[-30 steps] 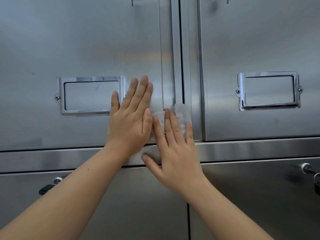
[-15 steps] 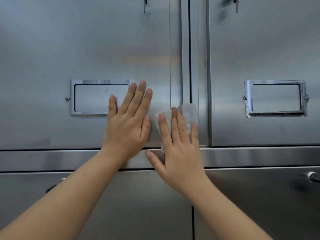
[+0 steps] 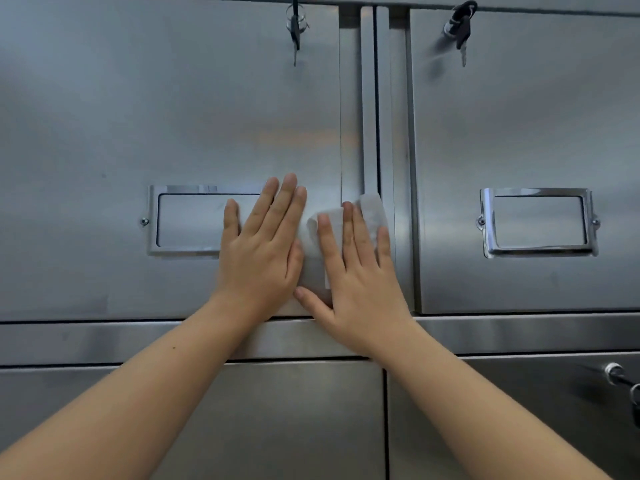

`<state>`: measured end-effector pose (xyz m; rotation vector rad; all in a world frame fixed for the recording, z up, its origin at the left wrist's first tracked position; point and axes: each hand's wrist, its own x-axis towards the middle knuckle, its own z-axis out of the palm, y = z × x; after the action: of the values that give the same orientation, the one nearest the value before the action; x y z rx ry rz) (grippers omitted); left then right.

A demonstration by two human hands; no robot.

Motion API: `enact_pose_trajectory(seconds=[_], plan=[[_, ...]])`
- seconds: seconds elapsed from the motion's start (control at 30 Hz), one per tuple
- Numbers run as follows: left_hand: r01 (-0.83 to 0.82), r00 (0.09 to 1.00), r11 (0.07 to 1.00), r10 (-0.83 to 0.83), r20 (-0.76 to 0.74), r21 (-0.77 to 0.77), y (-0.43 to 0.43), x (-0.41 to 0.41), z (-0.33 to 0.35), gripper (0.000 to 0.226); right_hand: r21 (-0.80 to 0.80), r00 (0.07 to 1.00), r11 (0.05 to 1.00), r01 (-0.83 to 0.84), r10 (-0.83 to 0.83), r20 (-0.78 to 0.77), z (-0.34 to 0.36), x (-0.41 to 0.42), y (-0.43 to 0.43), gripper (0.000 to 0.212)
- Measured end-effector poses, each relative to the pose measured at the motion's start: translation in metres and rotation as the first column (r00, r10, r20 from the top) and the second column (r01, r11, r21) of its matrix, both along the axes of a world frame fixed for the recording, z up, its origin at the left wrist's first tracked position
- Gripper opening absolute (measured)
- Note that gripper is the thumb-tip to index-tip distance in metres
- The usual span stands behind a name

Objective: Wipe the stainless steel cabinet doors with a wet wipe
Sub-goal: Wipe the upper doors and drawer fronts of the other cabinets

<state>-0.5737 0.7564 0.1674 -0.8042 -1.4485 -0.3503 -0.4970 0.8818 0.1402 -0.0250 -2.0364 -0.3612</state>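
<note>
White wipe (image 3: 372, 211), long axis vertical; right hand (image 3: 360, 289) flat on it; left hand (image 3: 259, 258) flat on door (image 3: 173, 116)

Soft, even light is spreading over the steel cabinet doors (image 3: 138, 116), glinting off the right label frame (image 3: 487, 233), while wide-angle distortion is bowing the edges.

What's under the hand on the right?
A white wet wipe lies under the right hand, pressed flat on the cabinet door. Its top and left edges peek out; the middle is covered.
</note>
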Motion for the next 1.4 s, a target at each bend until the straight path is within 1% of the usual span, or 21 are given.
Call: enact_pose_trajectory(seconds=[0.07, 0.2, 0.37, 0.5, 0.63, 0.77, 1.03, 1.4], plan=[[-0.028, 1.0, 0.999, 0.028, 0.004, -0.02, -0.004, -0.002, 0.013, 0.053, 0.033, 1.0, 0.999, -0.004, 0.003, 0.017, 0.012, 0.001, 0.002, 0.082], [-0.025, 0.999, 0.999, 0.027, 0.042, -0.04, -0.008, -0.004, 0.037, 0.057, 0.072, 0.999, 0.997, -0.026, 0.023, 0.039, 0.037, 0.002, 0.006, 0.084], [0.019, 0.999, 1.0, -0.019, 0.035, -0.001, -0.001, -0.001, 0.044, 0.056, 0.055, 0.999, 0.998, -0.039, 0.038, 0.025, 0.068, 0.0, 0.006, 0.083], [0.053, 0.998, 0.998, -0.054, 0.022, 0.033, 0.0, -0.003, 0.043, 0.055, 0.086, 0.999, 0.996, -0.039, 0.037, 0.029, 0.085, 0.002, 0.009, 0.08], [0.046, 0.999, 0.997, -0.046, 0.003, 0.054, 0.001, -0.004, 0.042, 0.055, 0.11, 1.0, 0.994, -0.019, 0.016, 0.026, 0.099, 0.002, 0.011, 0.077], [0.052, 0.999, 0.994, -0.053, 0.006, 0.095, 0.002, -0.006, 0.04, 0.055, 0.105, 1.0, 0.994, -0.004, 0.005, -0.001, 0.113, -0.002, 0.011, 0.074], [0.01, 0.999, 0.995, -0.006, -0.039, 0.101, 0.003, -0.009, 0.04, 0.055, 0.124, 0.997, 0.992, 0.025, -0.015, -0.075, 0.144, -0.011, 0.014, 0.076], [-0.003, 0.999, 0.994, 0.009, -0.051, 0.107, 0.001, -0.009, 0.04, 0.055, 0.061, 0.988, 0.996, 0.065, -0.055, -0.147, 0.203, -0.023, 0.011, 0.075]])
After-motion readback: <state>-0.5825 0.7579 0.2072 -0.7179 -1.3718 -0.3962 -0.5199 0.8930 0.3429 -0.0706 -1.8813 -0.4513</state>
